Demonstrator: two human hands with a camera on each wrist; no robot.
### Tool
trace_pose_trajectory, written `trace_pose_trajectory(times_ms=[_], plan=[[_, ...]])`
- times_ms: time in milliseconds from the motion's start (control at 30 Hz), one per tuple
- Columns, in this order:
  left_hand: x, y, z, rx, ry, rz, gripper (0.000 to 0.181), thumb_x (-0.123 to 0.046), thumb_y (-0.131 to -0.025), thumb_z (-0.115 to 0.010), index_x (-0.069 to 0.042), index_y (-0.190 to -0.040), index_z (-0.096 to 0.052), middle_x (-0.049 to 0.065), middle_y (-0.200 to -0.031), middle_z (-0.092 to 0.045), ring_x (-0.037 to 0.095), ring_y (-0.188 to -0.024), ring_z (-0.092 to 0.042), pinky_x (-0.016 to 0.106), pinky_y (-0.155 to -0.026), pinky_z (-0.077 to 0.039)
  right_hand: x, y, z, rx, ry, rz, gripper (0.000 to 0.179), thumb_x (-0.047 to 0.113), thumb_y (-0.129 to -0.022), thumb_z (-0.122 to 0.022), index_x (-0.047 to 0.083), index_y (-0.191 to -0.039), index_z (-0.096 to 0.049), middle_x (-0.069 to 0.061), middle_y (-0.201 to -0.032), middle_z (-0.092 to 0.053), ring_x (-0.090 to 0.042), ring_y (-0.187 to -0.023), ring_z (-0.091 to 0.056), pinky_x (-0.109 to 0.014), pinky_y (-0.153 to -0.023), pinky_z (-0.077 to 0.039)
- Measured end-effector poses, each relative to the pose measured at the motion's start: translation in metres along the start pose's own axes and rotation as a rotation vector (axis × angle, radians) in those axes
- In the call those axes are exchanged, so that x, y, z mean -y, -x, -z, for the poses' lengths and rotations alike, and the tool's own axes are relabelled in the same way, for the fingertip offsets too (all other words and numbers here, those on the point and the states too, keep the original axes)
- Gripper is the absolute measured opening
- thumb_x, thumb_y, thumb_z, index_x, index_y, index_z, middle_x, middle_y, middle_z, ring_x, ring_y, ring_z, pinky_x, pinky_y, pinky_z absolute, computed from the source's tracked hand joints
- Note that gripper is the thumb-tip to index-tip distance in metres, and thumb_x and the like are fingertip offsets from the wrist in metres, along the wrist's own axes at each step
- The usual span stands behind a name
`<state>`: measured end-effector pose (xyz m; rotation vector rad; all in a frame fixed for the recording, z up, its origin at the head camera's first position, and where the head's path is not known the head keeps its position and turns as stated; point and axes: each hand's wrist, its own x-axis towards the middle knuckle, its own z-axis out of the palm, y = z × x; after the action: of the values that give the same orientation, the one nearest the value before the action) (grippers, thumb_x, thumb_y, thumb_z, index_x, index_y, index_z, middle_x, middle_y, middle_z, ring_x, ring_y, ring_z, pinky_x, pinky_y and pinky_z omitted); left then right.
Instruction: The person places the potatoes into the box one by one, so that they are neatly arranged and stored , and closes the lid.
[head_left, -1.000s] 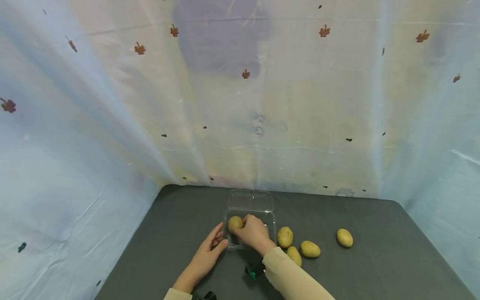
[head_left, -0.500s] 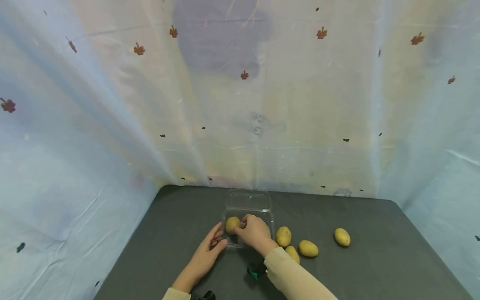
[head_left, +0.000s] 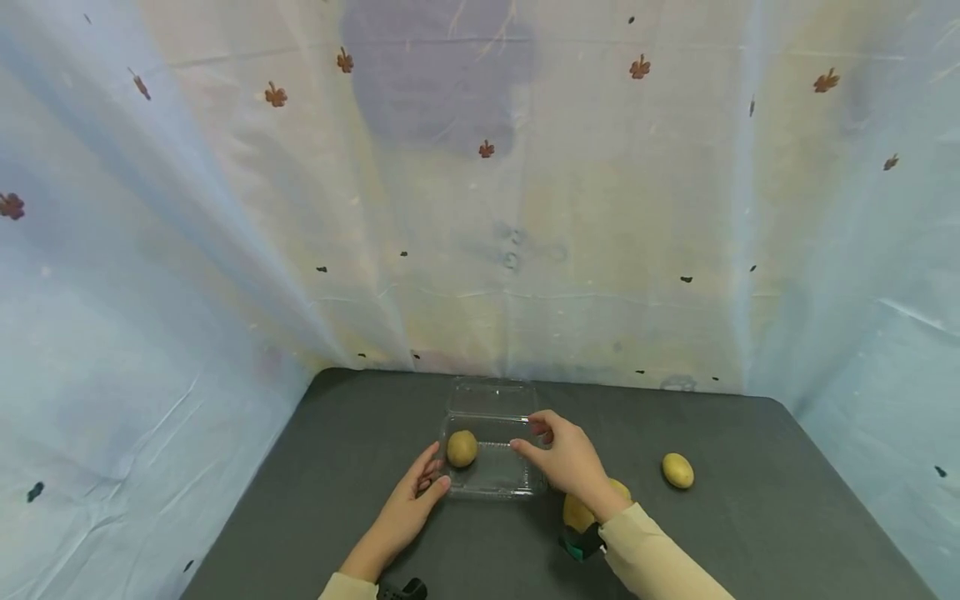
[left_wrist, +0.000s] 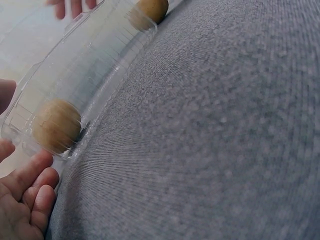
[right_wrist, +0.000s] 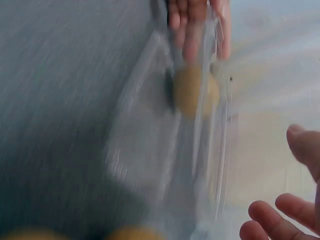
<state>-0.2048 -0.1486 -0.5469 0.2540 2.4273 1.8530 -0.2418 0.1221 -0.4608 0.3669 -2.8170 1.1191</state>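
Observation:
A clear plastic clamshell container (head_left: 498, 483) lies with its lid (head_left: 491, 395) folded back. One yellow potato (head_left: 462, 448) sits in its left end; it also shows through the wall in the left wrist view (left_wrist: 57, 126). My left hand (head_left: 405, 508) rests by the container's left side, fingers loosely bent and thumb near the front corner. Above the container's right edge is my right hand (head_left: 566, 458), thumb and fingers spread with nothing between them. In the blurred right wrist view, its fingers (right_wrist: 280, 220) are apart from the potato.
Loose potatoes (head_left: 576, 513) lie right of the container, partly hidden by the right wrist. Another potato (head_left: 678, 471) lies farther right on the dark grey table (head_left: 735, 533). A patterned plastic curtain (head_left: 615, 208) stands behind and on both sides.
My right hand has let go of the potato in the container and moved right, over the right edge. My left hand stays at the left side.

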Motion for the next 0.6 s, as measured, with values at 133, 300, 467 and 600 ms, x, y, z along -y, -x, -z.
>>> trace_pose_trajectory(times_ms=[133, 300, 467, 600], plan=[[-0.014, 0.005, 0.001, 0.007, 0.011, 0.004, 0.067, -0.032, -0.099, -0.057, -0.015, -0.154, -0.024, 0.019, -0.147, -0.04, 0.035, -0.135, -0.036, 0.055, -0.109, -0.026, -0.017, 0.006, 0.013, -0.004, -0.007, -0.025, 0.067, 0.059, -0.078, -0.071, 0.017, -0.129, -0.059, 0.0, -0.114, -0.063, -0.022, -0.102, -0.06, -0.04, -0.079, -0.052], [-0.031, 0.011, 0.002, 0.025, 0.007, 0.014, 0.072, -0.037, -0.097, -0.058, -0.009, -0.154, -0.023, 0.022, -0.146, -0.04, 0.037, -0.135, -0.036, 0.055, -0.109, -0.027, -0.033, 0.014, 0.025, 0.007, 0.002, -0.071, 0.068, 0.062, -0.075, -0.072, 0.023, -0.129, -0.058, 0.0, -0.117, -0.063, -0.022, -0.105, -0.058, -0.04, -0.079, -0.051], [-0.016, 0.006, -0.001, -0.004, 0.004, 0.004, 0.068, -0.034, -0.099, -0.057, -0.015, -0.154, -0.024, 0.019, -0.146, -0.041, 0.035, -0.135, -0.037, 0.055, -0.109, -0.026, -0.047, 0.019, 0.03, 0.014, 0.017, -0.097, 0.07, 0.059, -0.076, -0.074, 0.019, -0.131, -0.057, -0.002, -0.119, -0.062, -0.024, -0.109, -0.057, -0.045, -0.085, -0.05], [0.0, 0.001, -0.002, -0.015, -0.011, 0.0, 0.064, -0.033, -0.099, -0.057, -0.021, -0.154, -0.025, 0.014, -0.146, -0.043, 0.03, -0.135, -0.038, 0.054, -0.109, -0.027, -0.057, 0.021, 0.029, 0.027, 0.024, -0.11, 0.073, 0.055, -0.076, -0.076, 0.014, -0.133, -0.056, -0.005, -0.121, -0.062, -0.027, -0.113, -0.057, -0.048, -0.089, -0.049]])
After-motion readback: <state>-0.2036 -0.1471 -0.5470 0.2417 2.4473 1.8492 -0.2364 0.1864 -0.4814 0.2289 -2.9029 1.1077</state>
